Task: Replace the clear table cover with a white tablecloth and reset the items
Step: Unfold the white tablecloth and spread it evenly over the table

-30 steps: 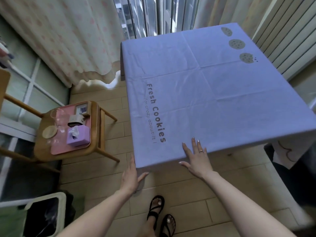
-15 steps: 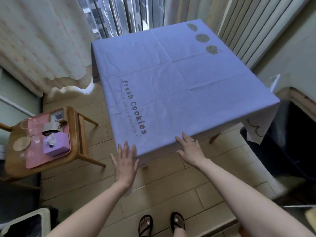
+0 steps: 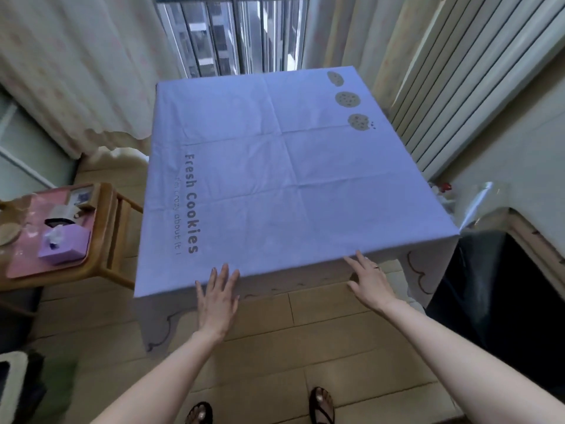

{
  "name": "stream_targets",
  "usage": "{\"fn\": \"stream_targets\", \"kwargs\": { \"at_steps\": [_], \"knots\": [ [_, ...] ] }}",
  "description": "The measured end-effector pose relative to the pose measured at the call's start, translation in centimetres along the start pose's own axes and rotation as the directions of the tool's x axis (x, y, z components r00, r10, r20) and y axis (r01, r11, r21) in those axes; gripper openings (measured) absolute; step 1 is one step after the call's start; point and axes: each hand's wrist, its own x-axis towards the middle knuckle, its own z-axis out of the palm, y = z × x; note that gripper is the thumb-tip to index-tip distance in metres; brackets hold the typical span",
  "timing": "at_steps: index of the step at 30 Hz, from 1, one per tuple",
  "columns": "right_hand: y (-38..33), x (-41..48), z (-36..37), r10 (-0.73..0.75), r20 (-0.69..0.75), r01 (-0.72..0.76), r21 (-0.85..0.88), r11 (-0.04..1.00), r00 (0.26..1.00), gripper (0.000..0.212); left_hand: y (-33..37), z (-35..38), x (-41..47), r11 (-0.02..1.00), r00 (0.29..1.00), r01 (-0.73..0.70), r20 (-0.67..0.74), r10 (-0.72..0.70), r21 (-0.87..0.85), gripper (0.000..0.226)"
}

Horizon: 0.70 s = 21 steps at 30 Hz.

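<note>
I'm seeing daylight through the window (image 3: 232,35), pale curtains (image 3: 70,71) either side, a radiator (image 3: 464,96) right, wood-look floor (image 3: 321,341) below.

The tablecloth (image 3: 290,179) hides the table beneath it entirely. At the left edge the wooden chair (image 3: 104,240) is cut off, and the small items (image 3: 64,211) behind the purple tissue box (image 3: 65,246) blur together. Both sandalled feet (image 3: 321,405) are cropped by the bottom edge.

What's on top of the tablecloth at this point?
Only fingertips of the left hand and right hand, at the near edge of the tablecloth; no items. The tabletop itself is covered, so unseen.
</note>
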Motion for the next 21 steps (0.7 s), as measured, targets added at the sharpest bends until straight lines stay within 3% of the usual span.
{"fn": "stream_targets", "kwargs": {
  "at_steps": [8,12,16,21],
  "knots": [
    [10.4,-0.2,-2.1,0.208,-0.023,-0.204,0.125,0.971,0.978,0.068,6.1,3.5,-2.1,0.989,0.988,-0.109,-0.119,0.097,-0.099,0.057],
    [14.3,-0.7,-2.0,0.289,-0.040,-0.277,0.190,0.942,0.956,0.068,4.5,4.5,-2.4,0.954,0.969,0.123,-0.174,-0.175,-0.273,0.044],
    [17.2,0.1,-2.9,0.368,-0.089,-0.329,0.291,0.899,0.926,0.073,1.7,3.5,-2.4,0.905,0.897,0.252,-0.270,-0.351,-0.343,0.050],
    [19.4,2.5,-5.7,0.427,-0.224,-0.303,0.432,0.849,0.876,0.074,-2.8,1.0,-1.8,0.750,0.692,0.426,-0.352,-0.630,-0.506,0.064]
  ]
}}
